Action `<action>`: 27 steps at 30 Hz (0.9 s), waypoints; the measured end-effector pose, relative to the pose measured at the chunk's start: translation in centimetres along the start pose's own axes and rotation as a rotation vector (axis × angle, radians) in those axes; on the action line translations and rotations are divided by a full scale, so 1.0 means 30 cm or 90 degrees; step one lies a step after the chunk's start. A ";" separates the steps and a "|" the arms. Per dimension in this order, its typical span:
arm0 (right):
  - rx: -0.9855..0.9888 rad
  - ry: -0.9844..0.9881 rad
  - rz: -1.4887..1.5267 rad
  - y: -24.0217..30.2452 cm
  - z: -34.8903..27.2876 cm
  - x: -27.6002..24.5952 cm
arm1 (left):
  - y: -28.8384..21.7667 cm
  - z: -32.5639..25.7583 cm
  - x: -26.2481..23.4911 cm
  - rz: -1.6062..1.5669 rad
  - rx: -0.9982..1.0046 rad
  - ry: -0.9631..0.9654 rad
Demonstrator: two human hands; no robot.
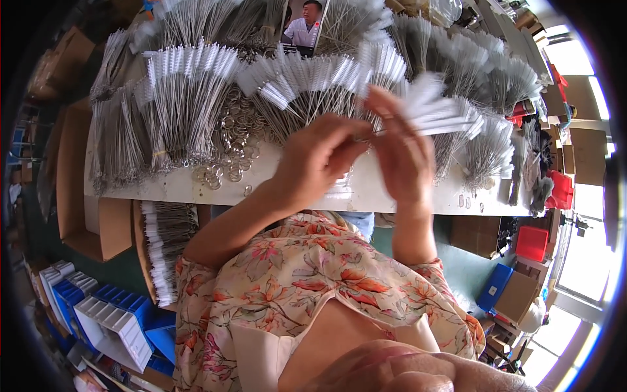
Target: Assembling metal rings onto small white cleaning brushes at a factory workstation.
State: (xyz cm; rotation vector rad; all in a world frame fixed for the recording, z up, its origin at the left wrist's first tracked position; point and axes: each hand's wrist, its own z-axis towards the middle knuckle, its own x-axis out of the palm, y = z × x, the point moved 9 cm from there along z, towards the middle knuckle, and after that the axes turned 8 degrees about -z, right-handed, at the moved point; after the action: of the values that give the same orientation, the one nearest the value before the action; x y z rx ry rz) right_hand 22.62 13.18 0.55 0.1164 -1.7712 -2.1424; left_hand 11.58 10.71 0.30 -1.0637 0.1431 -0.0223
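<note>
Above the table edge my left hand (320,153) is closed, its thumb and fingertips pinched together near my right palm. What it pinches is too small or hidden to make out. My right hand (406,160), smeared by motion, curls around a small bunch of wire brushes (434,108). Their white bristle heads fan out to the right, blurred; the stems are mostly hidden by the fingers. Just beyond both hands a row of similar brushes (313,75) lies with heads pointing away. Loose metal rings (238,134) are heaped to the left of my left hand.
More brush bundles (186,98) cover the white table (274,186) left, back and right. A phone (302,26) showing a person stands at the back. An open cardboard box (98,222) is at the left; blue and white bins (114,326) stand on the floor, red containers (560,189) at right.
</note>
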 end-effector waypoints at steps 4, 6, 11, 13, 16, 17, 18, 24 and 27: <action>-0.150 0.044 -0.162 0.045 -0.044 0.112 | -0.038 -0.019 0.007 0.036 0.123 0.004; -0.214 -0.045 -0.061 0.078 -0.050 0.045 | -0.064 -0.020 -0.070 -0.030 0.176 0.003; 0.037 0.031 0.068 -0.115 -0.036 -0.009 | 0.006 -0.020 -0.069 -0.400 -0.137 -0.009; 0.129 -0.035 0.262 -0.173 -0.037 0.041 | -0.086 -0.092 -0.020 -0.005 0.416 -0.051; 0.164 -0.071 0.545 -0.191 -0.019 0.023 | -0.084 -0.089 0.028 0.209 0.340 -0.021; 0.152 -0.116 0.559 -0.169 -0.015 0.008 | -0.104 -0.087 0.010 0.207 0.339 -0.021; 0.151 -0.046 0.620 -0.122 -0.011 0.016 | -0.125 -0.088 0.009 0.211 0.348 0.021; 0.159 0.138 -0.336 -0.090 -0.088 0.039 | -0.130 -0.016 -0.141 0.058 0.241 0.039; 0.197 0.238 -0.413 -0.142 -0.135 0.126 | -0.007 -0.095 0.052 -0.193 -0.004 0.224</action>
State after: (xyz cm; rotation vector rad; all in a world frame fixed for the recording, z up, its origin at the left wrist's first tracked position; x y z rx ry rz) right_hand 19.33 8.82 -3.82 1.2310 -1.9823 -2.0044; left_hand 12.77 8.00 -1.05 -1.0738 0.2979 -0.4842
